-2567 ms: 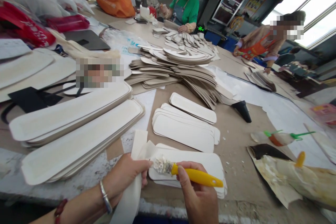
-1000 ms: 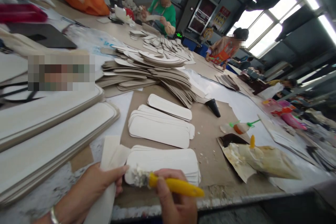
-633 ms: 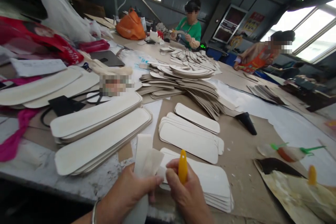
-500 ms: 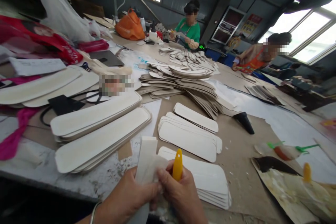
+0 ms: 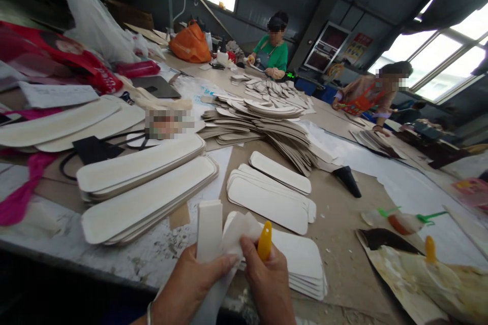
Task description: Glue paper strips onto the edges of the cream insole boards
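My left hand [image 5: 186, 279] is wrapped round a narrow white strip [image 5: 209, 228] that stands upright from the fist, its lower end running down below the wrist. A thin, bent white sheet [image 5: 239, 231] leans out to the right of the strip. Its edge is pinched by the thumb of my right hand [image 5: 269, 277]. In that same hand sits a tool with a yellow handle [image 5: 265, 244], its far end hidden by the palm. Just behind my right hand lies a fanned stack of white rounded boards [image 5: 301, 259].
More white boards [image 5: 148, 200] lie stacked at left, and a tall pile of grey-edged pieces [image 5: 259, 122] stands ahead. To the right are a black cone [image 5: 347, 180] and a glue-stained sheet [image 5: 412, 274]. Two people work across the table, one in a green top [image 5: 280, 53].
The thin sheet now stands further from the strip, bent up to the right. My right hand has moved slightly away from my left, yellow handle still in it. The view has shifted a little.
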The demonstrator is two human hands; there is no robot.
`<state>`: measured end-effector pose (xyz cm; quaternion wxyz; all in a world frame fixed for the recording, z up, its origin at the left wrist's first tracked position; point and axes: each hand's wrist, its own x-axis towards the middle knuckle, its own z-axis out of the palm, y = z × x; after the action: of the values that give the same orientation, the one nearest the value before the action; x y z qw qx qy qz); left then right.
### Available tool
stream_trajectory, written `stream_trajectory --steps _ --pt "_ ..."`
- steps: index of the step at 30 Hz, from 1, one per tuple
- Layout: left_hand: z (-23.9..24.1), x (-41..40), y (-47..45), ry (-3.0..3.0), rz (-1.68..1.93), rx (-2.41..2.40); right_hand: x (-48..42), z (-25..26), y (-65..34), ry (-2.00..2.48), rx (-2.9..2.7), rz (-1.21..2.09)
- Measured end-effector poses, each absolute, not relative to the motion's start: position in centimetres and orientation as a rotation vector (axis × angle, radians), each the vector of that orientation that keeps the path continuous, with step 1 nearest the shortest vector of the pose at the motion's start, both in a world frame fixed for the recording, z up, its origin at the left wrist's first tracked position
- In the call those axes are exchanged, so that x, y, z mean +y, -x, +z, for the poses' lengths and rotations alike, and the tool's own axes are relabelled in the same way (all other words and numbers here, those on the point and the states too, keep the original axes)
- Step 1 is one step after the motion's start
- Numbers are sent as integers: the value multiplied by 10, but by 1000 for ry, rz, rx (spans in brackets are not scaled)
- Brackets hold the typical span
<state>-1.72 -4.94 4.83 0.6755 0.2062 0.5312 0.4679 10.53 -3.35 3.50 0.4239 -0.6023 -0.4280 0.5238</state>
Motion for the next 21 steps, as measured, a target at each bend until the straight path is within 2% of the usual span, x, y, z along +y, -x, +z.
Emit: stream_trajectory --steps 3,9,13,16,21 --pt "45 -51 16 -433 1068 1183 -34 38 -109 1553 -1010 1209" --pt "35 -65 15 -435 969 1111 -40 51 -113 1418 -629 1387" --pt "42 -69 26 -397 937 1027 -37 64 -144 1375 -610 1390" --pt "47 -60 39 -462 950 1176 -27 75 -175 1560 -894 1507" --pt "42 -34 40 -457 906 1333 5 80 -176 1756 -1817 1522"
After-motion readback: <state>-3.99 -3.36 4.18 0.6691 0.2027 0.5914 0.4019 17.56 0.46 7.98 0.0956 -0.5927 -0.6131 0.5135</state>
